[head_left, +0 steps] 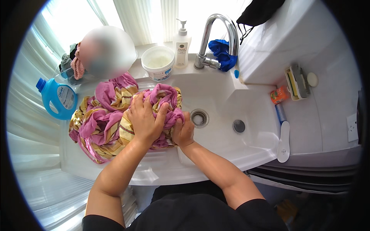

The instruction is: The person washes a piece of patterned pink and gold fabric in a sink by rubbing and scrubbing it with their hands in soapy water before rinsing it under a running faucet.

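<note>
A large, bunched-up pink and yellow striped cloth point(102, 129) lies heaped on the left part of the white sink point(219, 100), over its ribbed board, and reaches to the basin edge. My left hand point(145, 118) rests on top of the heap, fingers stretched out and thumb apart. At the heap's right side, my right hand point(183, 131) has its fingers curled round a pink fold of the same cloth. Beside that hand is the metal drain point(199, 118); a dark round plug point(239, 126) sits farther right in the basin.
Behind the heap stand a white tub point(158, 64), a pump bottle point(181, 50) and a chrome faucet point(233, 40) with a blue cloth point(223, 61) beside it. A blue detergent bottle point(58, 99) is at the left. A white-handled brush point(284, 144) lies on the right rim.
</note>
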Tool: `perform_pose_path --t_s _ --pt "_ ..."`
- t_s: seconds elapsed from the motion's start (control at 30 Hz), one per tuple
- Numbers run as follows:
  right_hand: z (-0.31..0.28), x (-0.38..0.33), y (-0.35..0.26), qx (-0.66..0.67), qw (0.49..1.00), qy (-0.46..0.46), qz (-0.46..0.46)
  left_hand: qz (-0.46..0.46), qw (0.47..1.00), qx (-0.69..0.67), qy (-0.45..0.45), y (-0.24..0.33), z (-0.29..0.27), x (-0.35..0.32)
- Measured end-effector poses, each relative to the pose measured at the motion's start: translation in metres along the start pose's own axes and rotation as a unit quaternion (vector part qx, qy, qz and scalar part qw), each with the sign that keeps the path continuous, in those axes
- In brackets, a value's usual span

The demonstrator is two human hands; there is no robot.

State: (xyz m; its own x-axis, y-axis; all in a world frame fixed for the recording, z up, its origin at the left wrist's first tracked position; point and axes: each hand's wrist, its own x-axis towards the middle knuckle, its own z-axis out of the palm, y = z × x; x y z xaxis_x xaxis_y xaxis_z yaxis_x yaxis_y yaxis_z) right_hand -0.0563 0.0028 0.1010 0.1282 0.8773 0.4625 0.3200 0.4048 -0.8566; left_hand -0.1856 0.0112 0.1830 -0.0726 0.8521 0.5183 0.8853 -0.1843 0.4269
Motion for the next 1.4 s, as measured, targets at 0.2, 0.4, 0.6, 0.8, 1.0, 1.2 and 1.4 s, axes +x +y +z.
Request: perform_pose_path --t_s 0.2,0.4,0.6,0.8,1.0,1.2,1.4 --pt "0.001 0.022 0.013 -0.028 0.999 -0.025 -0.022 -0.017 0.999 0.028 0.010 0.002 0.009 0.009" --pt "-0.006 0.024 0.009 -0.028 0.997 -0.062 0.034 -0.017 0.999 0.039 0.012 -0.001 0.008 0.010" --pt "-0.082 0.143 0.030 -0.132 0.983 0.118 0.044 0.087 0.991 0.033 0.093 0.051 -0.018 0.014" --pt "-0.100 0.229 0.092 -0.235 0.972 0.006 0.029 0.179 0.930 -0.304 -0.103 0.141 0.040 -0.012" --pt "-0.105 0.212 0.104 -0.065 0.990 0.116 0.038 -0.388 0.738 -0.528 -0.161 0.120 0.130 -0.036" --pt "-0.093 0.091 0.112 0.373 0.656 -0.056 0.653 -0.658 0.445 -0.604 -0.066 0.113 0.171 -0.031" --pt "-0.093 0.087 0.137 0.478 0.583 -0.116 0.647 -0.545 0.298 -0.775 -0.112 0.074 0.226 -0.032"
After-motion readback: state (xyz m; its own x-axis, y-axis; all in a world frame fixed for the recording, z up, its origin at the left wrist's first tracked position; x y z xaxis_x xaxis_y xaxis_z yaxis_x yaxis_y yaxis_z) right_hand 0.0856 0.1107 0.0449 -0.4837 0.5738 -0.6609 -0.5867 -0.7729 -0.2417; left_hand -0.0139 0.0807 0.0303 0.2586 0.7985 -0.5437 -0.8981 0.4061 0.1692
